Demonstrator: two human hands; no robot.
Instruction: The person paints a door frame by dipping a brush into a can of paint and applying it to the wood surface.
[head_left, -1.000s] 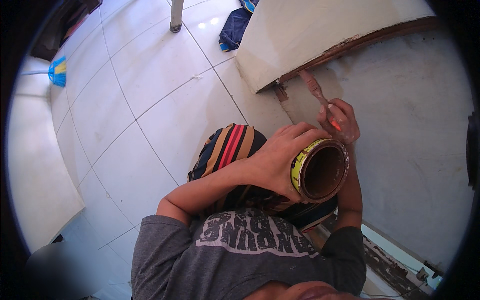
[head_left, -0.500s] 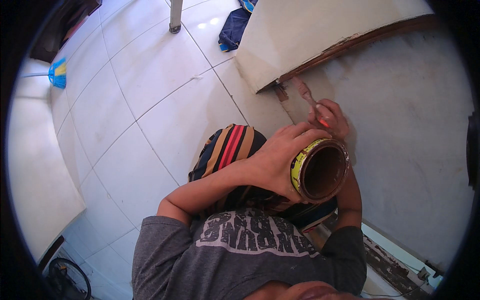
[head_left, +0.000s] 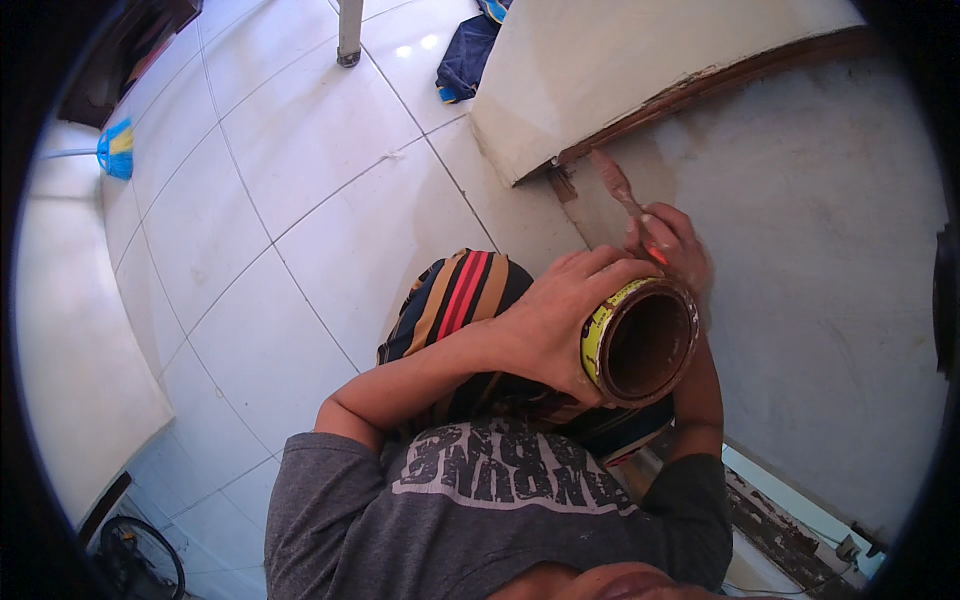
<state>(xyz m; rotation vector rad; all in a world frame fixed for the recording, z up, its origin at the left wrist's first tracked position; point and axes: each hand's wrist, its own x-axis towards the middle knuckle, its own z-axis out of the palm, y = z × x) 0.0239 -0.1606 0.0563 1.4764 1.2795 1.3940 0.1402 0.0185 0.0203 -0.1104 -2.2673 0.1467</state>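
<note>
My left hand (head_left: 555, 320) is wrapped round a yellow-labelled paint can (head_left: 648, 342), whose open mouth faces up and shows brown paint inside. Beyond the can, my right hand (head_left: 678, 250) grips a paintbrush (head_left: 622, 190) by its handle, which has a red-orange patch. The brush's brown-coated head points away from me, its tip at or very near the brown strip (head_left: 640, 122) along the lower edge of the white wall. Part of my right hand is blurred, and the can hides my right wrist.
White floor tiles (head_left: 300, 240) spread to the left, with a blue and yellow broom (head_left: 116, 150) at the far left. Dark blue cloth (head_left: 468, 55) lies by the wall corner, near a furniture leg (head_left: 349, 35). A grey surface (head_left: 820, 260) extends right. My striped-clothed knee (head_left: 465, 300) is beside the can.
My right hand and the brush have shifted slightly to the right, the brush tip staying close to the brown strip. My left hand and the can have hardly moved.
</note>
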